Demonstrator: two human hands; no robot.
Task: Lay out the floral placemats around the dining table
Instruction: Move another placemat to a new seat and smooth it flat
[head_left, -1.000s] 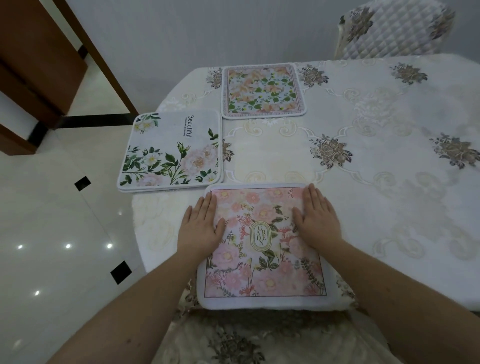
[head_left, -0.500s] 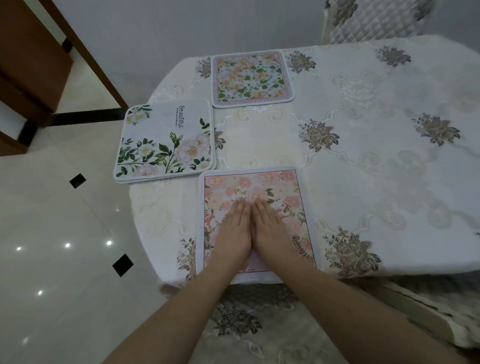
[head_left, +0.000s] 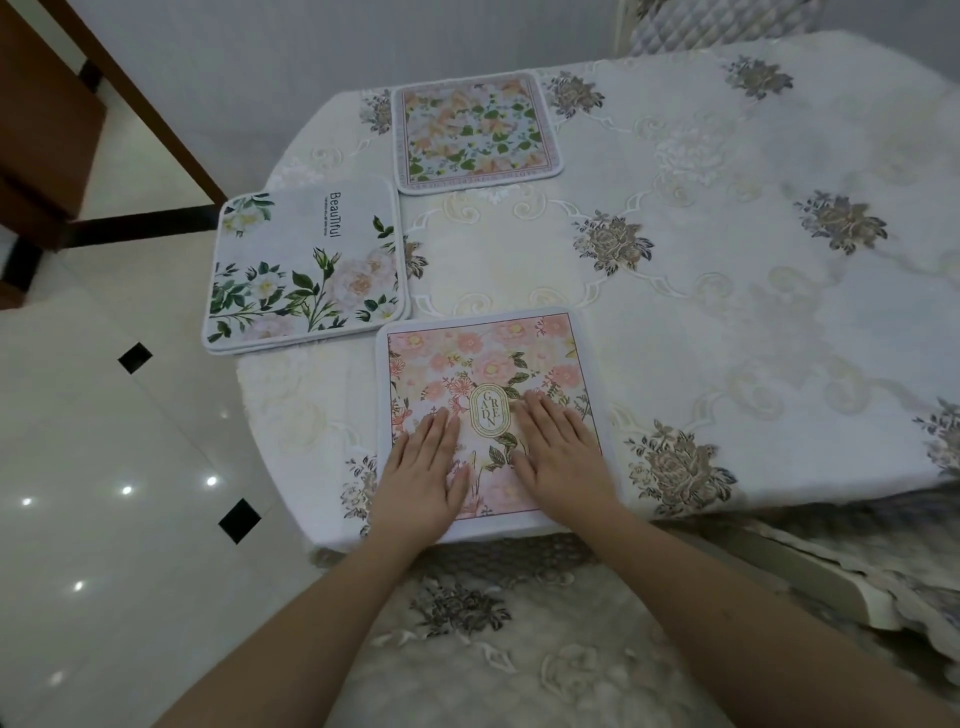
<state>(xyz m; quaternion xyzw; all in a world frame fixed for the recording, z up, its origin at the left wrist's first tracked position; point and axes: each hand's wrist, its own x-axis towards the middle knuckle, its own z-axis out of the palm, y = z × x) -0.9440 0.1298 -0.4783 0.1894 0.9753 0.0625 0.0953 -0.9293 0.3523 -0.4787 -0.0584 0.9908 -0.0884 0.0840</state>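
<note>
A pink floral placemat (head_left: 483, 358) with a gold "Garden" oval lies flat at the near edge of the table. My left hand (head_left: 423, 470) and my right hand (head_left: 558, 454) press palm-down on its near half, one on each side of the oval, fingers straight. A white placemat with green leaves and the word "Beautiful" (head_left: 306, 262) lies at the table's left end, on top of at least one more mat. A third placemat with orange flowers and green leaves (head_left: 475, 132) lies at the far left edge.
The table (head_left: 727, 291) wears a cream embroidered cloth with brown-grey roses. A quilted chair (head_left: 727, 21) stands at the far side, another chair's seat (head_left: 519, 649) is below my arms. Glossy tiled floor (head_left: 104, 493) lies to the left, a dark wooden door frame (head_left: 130, 88) behind.
My hands met at the middle of the pink mat half a second ago and have now slid apart to either side. The view has drawn back from the table.
</note>
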